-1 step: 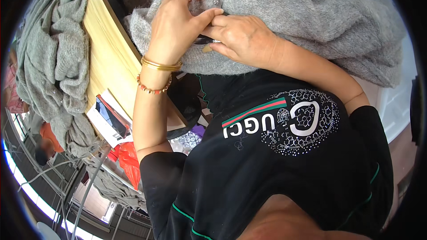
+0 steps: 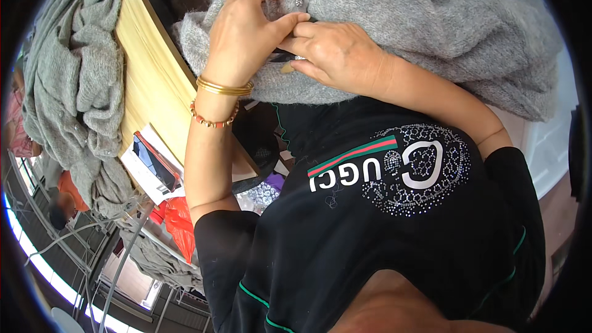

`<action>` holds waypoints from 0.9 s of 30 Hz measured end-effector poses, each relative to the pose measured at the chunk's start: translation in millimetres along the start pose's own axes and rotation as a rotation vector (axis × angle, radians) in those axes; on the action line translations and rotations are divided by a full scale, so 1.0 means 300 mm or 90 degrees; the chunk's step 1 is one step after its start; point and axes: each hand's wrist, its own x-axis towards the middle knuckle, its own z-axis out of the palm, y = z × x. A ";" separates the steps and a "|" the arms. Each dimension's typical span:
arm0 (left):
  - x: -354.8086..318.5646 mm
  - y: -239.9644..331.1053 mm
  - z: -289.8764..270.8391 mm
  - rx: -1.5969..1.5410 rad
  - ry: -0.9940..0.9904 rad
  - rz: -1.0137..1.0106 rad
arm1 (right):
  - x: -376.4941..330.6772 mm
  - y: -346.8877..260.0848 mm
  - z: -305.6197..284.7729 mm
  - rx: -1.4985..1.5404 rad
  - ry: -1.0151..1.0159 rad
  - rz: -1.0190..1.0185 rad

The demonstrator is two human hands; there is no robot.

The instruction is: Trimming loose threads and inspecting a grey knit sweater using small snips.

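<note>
1. The knit [image 2: 382,0], grey and soft, lies bunched across the upper part of the view, in front of the person's body; its lower edge meets the black shirt [image 2: 333,222].
2. The left hand [image 2: 242,28] is on the knit. Its forefinger is curled and its thumb stretches toward the right hand, with a gap between the two tips. What its other fingers do is hidden, so I cannot tell whether they grip anything.
3. The right hand [image 2: 342,52] rests on the knit, its fingers bent inward and close together near the left thumb. A small tan tab [image 2: 287,68] shows by its thumb; I cannot tell whether the fingers pinch it.
4. A shiny bead [image 2: 299,2] sits on the knit just beyond the left thumb.
5. The left wrist wears gold bangles [image 2: 223,89] and a bracelet [image 2: 214,122] of red and gold beads.
6. At left stands a pale wooden table [image 2: 154,55], with a grey pile [image 2: 92,80] of knitwear along its far side and papers [image 2: 139,169] near its corner.
7. A red bag [image 2: 180,228] lies below the papers; a white tub [image 2: 558,148] shows at right.
</note>
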 end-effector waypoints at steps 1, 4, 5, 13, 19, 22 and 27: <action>0.007 -0.007 0.008 -0.015 -0.006 -0.005 | -0.002 0.002 -0.002 -0.007 -0.003 -0.001; 0.043 -0.044 0.015 -0.049 -0.077 -0.036 | -0.008 0.011 -0.015 0.003 0.006 -0.008; 0.043 -0.056 0.015 -0.047 -0.073 -0.037 | -0.010 0.013 -0.025 0.002 0.006 -0.012; -0.053 -0.077 -0.168 -0.827 -0.005 -0.105 | -0.040 0.025 -0.178 0.152 0.061 -0.109; -0.269 -0.213 -0.471 -0.837 0.383 0.076 | -0.033 -0.061 -0.362 0.319 0.011 -0.076; -0.325 -0.129 -0.635 -0.574 0.639 0.052 | -0.024 -0.065 -0.401 0.358 0.011 -0.069; -0.575 -0.190 -0.800 -0.526 0.690 -0.053 | -0.025 -0.055 -0.405 0.351 0.047 -0.108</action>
